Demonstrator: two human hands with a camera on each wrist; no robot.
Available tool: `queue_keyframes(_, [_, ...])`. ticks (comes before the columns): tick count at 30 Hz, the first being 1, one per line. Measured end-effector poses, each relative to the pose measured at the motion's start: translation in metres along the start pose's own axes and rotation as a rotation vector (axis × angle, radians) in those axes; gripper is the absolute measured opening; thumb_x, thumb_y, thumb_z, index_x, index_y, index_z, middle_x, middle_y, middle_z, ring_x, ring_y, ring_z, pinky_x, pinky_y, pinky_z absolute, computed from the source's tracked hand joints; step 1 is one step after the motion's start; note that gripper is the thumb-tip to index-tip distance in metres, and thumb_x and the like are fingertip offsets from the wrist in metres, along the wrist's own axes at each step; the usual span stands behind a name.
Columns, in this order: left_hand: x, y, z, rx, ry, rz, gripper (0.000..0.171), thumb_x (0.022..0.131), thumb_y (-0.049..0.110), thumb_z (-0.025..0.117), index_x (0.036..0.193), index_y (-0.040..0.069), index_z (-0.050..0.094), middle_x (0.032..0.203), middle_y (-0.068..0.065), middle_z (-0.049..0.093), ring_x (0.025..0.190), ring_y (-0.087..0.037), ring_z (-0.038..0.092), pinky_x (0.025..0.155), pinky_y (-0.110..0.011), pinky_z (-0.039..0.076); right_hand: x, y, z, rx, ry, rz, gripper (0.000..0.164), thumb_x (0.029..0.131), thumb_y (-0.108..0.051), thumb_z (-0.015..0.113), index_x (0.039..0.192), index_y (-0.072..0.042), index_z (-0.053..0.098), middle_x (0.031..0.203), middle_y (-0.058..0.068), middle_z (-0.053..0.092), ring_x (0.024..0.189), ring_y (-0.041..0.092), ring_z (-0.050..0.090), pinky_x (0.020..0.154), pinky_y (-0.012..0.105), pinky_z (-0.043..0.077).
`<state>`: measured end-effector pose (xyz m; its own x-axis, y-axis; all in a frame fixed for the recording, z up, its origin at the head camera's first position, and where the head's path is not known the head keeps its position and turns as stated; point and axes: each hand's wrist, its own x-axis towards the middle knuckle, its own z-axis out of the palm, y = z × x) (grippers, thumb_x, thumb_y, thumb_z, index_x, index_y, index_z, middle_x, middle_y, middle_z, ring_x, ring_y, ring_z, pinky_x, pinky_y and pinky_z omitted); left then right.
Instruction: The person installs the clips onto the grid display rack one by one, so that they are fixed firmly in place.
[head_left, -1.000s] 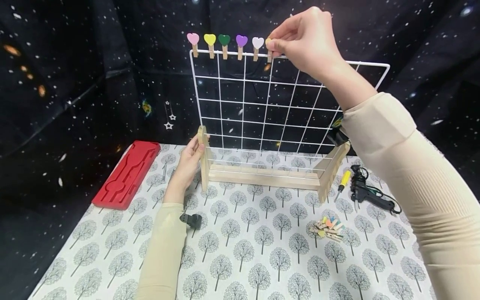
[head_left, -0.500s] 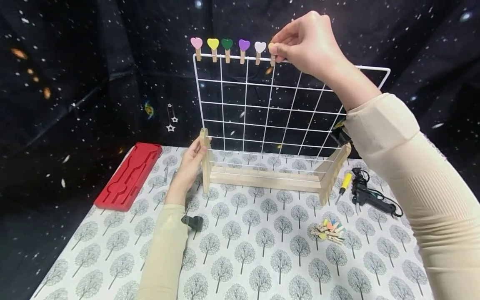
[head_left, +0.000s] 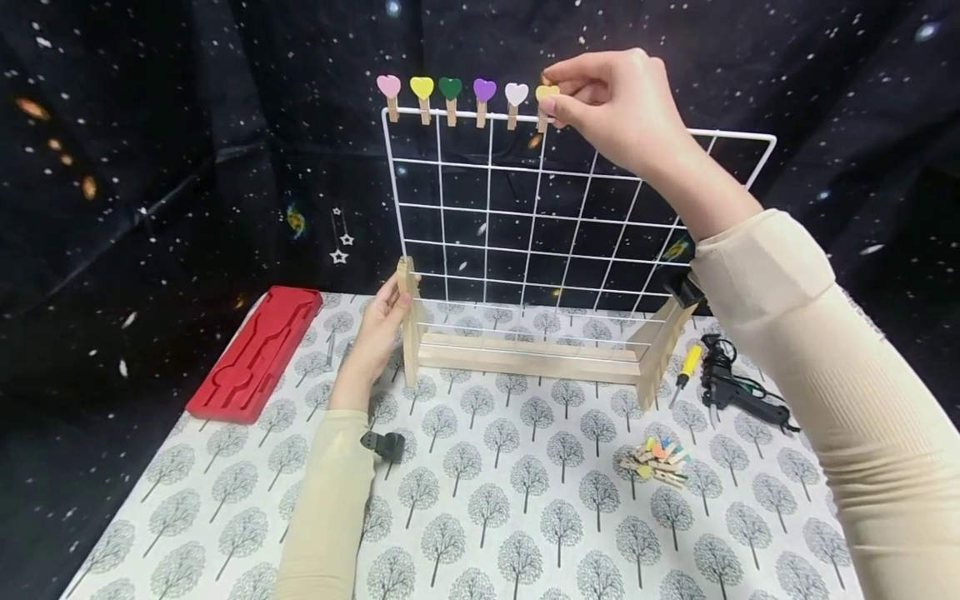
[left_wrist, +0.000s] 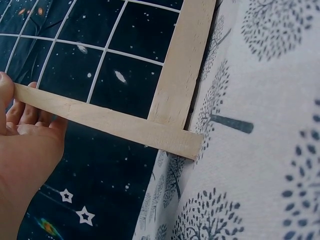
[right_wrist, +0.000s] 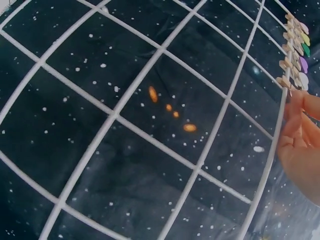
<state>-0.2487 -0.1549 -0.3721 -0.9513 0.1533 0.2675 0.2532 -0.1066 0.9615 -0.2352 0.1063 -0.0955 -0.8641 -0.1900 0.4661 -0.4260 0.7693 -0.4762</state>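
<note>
My left hand grips the left wooden upright of a stand that holds a white wire grid. The left wrist view shows the thumb on one side of that upright and the fingers behind it. Up at the grid's top wire, my right hand pinches a small wooden clothespin with a pale yellow-orange heart, partly covered by the thumb. Left of it, clothespins with pink, yellow, green, purple and white hearts stand along the same wire.
More heart clothespins lie in a pile on the tree-print cloth. A yellow-handled screwdriver and a black glue gun lie right of the stand. A red molded tray lies left. A dark starry backdrop hangs behind.
The right hand has sunk slightly, and more of the pale yellow-orange heart shows beside its thumb. The left hand keeps its grip on the upright.
</note>
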Motion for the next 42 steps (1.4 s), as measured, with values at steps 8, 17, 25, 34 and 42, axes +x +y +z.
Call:
queue_keyframes(8, [0.001, 0.001, -0.002, -0.008, 0.01, 0.01, 0.048, 0.091, 0.025, 0.04, 0.137, 0.017, 0.027, 0.137, -0.006, 0.035, 0.126, -0.018, 0.03, 0.105, -0.035, 0.025, -0.04, 0.019, 0.01, 0.215, 0.132, -0.106, 0.036, 0.077, -0.026, 0.065, 0.112, -0.018, 0.058, 0.082, 0.0, 0.062, 0.065, 0.011, 0.057, 0.05, 0.018, 0.04])
queue_keyframes(17, [0.003, -0.002, 0.002, -0.002, 0.001, 0.012, 0.047, 0.091, 0.027, 0.04, 0.136, 0.019, 0.029, 0.136, -0.003, 0.036, 0.126, -0.016, 0.03, 0.105, -0.034, 0.025, -0.144, 0.102, 0.067, 0.099, -0.043, -0.192, 0.018, 0.079, -0.021, 0.062, 0.094, -0.01, 0.063, 0.079, -0.005, 0.063, 0.058, 0.004, 0.05, 0.046, 0.017, 0.044])
queue_keyframes(25, [0.002, 0.001, 0.004, -0.002, 0.005, 0.011, 0.047, 0.091, 0.026, 0.039, 0.136, 0.016, 0.028, 0.138, -0.006, 0.033, 0.126, -0.02, 0.03, 0.106, -0.035, 0.024, -0.246, 0.172, 0.105, 0.036, -0.215, -0.081, 0.012, 0.075, -0.012, 0.066, 0.087, -0.01, 0.063, 0.069, -0.009, 0.058, 0.051, 0.001, 0.045, 0.042, 0.015, 0.042])
queue_keyframes(34, [0.003, 0.001, 0.0, 0.028, 0.011, -0.012, 0.048, 0.09, 0.032, 0.04, 0.135, 0.022, 0.03, 0.138, -0.002, 0.033, 0.126, -0.017, 0.031, 0.106, -0.034, 0.024, -0.305, 0.196, 0.113, -0.095, -0.26, -0.1, 0.019, 0.07, -0.015, 0.072, 0.087, -0.017, 0.063, 0.077, -0.013, 0.055, 0.065, -0.003, 0.049, 0.056, 0.014, 0.047])
queue_keyframes(42, [0.002, 0.0, 0.001, 0.009, 0.008, -0.006, 0.048, 0.089, 0.031, 0.041, 0.135, 0.021, 0.031, 0.137, -0.002, 0.035, 0.126, -0.019, 0.031, 0.105, -0.033, 0.025, -0.32, 0.201, 0.107, -0.252, -0.242, -0.125, 0.026, 0.068, -0.019, 0.073, 0.092, -0.015, 0.066, 0.081, -0.012, 0.054, 0.067, -0.001, 0.048, 0.058, 0.017, 0.047])
